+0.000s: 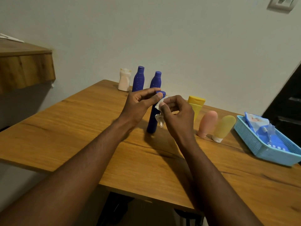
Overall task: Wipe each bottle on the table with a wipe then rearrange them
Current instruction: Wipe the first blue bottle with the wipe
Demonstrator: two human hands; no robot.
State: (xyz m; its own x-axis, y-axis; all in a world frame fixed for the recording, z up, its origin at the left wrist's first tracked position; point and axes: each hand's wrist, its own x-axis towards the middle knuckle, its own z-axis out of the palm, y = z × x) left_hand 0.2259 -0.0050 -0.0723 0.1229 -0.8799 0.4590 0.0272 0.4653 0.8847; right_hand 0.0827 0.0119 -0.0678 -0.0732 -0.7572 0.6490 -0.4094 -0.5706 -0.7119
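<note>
Left hand (140,101) pinching cap of upright blue bottle (153,118) mid-table (81,128), right hand (177,115) pinching crumpled white wipe (159,119) against its neck, two blue bottles behind, tubes just right.

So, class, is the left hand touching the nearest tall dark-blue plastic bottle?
Touching. The head view shows the left hand pinching the cap of the dark-blue bottle.

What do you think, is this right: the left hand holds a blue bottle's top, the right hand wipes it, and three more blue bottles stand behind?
Only two more blue bottles stand behind, as the head view shows. The left hand does hold the front blue bottle by its top while the right hand wipes it with the wipe.
</note>
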